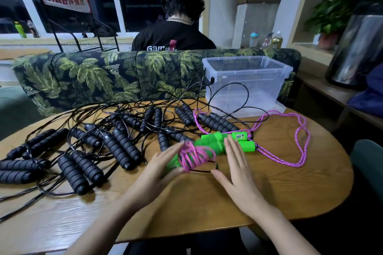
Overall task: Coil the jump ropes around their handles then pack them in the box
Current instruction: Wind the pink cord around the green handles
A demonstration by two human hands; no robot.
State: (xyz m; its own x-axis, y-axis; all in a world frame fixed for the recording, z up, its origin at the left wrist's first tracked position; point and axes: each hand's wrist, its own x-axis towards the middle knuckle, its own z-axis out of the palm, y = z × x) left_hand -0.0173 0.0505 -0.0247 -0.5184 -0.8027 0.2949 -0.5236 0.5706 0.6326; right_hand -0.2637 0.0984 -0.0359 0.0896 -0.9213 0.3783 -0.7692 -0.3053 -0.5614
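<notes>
Loosely flat: left hand, right hand

Left hand, right hand, flanking green handles

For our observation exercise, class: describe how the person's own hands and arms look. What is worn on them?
Both the left hand and right hand are bare: no gloves, rings, watch or bracelet show. The forearms are uncovered too; no sleeve reaches into view.
</notes>
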